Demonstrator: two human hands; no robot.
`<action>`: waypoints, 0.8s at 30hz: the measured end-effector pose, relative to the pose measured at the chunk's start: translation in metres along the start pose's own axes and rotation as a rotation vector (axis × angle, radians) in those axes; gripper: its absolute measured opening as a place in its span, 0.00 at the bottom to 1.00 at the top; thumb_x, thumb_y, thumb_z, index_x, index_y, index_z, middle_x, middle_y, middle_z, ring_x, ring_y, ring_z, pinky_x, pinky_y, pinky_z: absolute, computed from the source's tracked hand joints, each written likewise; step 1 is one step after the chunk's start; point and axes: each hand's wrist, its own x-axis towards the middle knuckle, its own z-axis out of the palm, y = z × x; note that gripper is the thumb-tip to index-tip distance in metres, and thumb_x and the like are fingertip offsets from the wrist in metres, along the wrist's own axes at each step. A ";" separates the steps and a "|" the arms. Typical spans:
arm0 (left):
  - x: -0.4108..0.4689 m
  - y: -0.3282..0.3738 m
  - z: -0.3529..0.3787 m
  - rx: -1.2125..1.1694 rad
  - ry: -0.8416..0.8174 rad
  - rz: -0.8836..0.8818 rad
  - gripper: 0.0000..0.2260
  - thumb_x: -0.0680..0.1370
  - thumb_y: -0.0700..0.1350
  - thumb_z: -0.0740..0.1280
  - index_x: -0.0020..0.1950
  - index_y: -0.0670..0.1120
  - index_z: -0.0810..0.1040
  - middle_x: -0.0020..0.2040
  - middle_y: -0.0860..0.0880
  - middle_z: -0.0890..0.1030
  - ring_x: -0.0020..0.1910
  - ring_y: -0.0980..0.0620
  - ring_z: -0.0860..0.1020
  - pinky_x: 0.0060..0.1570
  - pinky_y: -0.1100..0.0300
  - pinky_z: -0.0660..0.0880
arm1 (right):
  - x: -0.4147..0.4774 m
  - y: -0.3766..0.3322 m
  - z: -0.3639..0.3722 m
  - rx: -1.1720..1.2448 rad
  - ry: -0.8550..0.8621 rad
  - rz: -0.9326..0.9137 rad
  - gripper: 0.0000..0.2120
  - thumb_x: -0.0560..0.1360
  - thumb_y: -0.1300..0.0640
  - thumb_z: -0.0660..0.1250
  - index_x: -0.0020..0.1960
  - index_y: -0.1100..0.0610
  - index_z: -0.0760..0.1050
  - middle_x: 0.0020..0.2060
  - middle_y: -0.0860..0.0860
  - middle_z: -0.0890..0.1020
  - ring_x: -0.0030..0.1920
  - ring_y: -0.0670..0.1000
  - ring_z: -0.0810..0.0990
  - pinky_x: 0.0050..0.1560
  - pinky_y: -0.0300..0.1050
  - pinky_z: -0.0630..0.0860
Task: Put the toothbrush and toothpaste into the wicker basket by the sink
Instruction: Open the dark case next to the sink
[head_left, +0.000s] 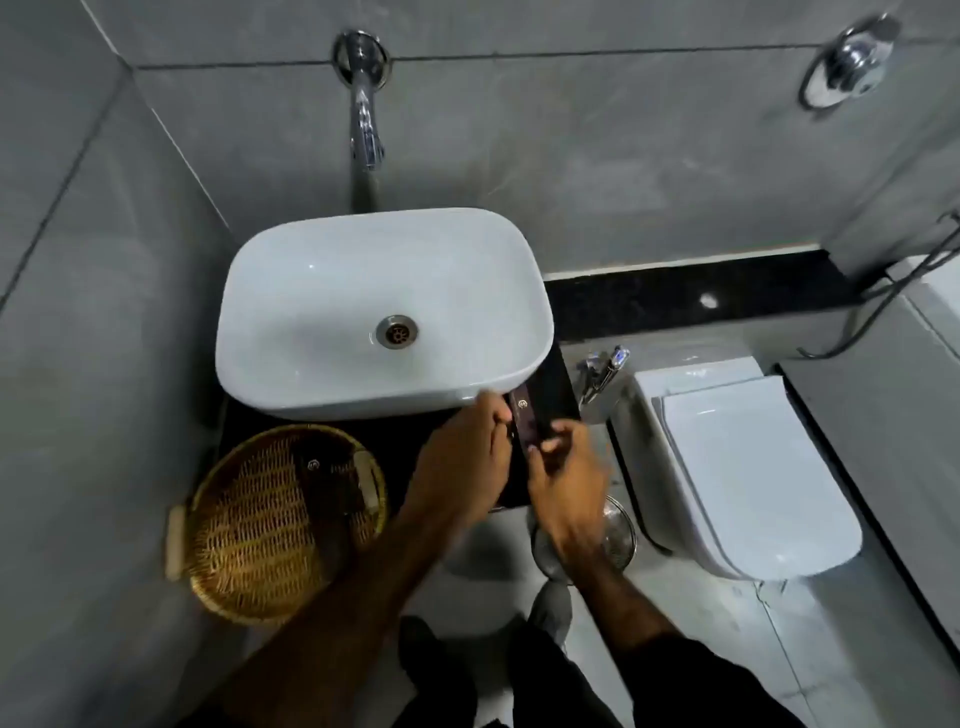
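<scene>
Dark box (527, 423) was held by both hands, left hand (460, 457) and right hand (563, 478), beside the sink (384, 312). Another dark box (332, 475) lay in the basket (270, 519).

- Large grey wall tiles (623, 156) are being crossed by dark grout lines.
- A chrome wall spout (363, 124) is being shown above a white rectangular basin (322, 291).
- A white toilet (748, 478) is being flanked by pale grey floor (727, 649).
</scene>
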 end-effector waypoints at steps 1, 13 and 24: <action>-0.004 -0.004 0.014 -0.026 -0.124 -0.096 0.08 0.80 0.49 0.59 0.58 0.53 0.71 0.52 0.50 0.84 0.52 0.48 0.83 0.52 0.56 0.78 | -0.004 0.008 0.002 -0.012 -0.063 0.079 0.19 0.74 0.56 0.75 0.62 0.53 0.73 0.50 0.49 0.83 0.51 0.54 0.83 0.53 0.47 0.78; -0.017 -0.026 0.109 -0.429 -0.483 -0.483 0.19 0.84 0.44 0.56 0.76 0.43 0.67 0.72 0.39 0.74 0.69 0.41 0.74 0.72 0.46 0.68 | 0.003 0.045 0.029 -0.133 -0.272 0.143 0.21 0.70 0.60 0.73 0.60 0.57 0.71 0.57 0.60 0.79 0.58 0.65 0.79 0.57 0.57 0.76; 0.017 0.004 0.080 -1.153 -0.026 -1.018 0.12 0.81 0.52 0.62 0.57 0.46 0.77 0.56 0.43 0.80 0.52 0.45 0.80 0.45 0.52 0.78 | -0.048 0.068 -0.090 0.028 -0.319 0.067 0.32 0.69 0.54 0.81 0.55 0.27 0.65 0.50 0.36 0.80 0.52 0.40 0.83 0.45 0.29 0.79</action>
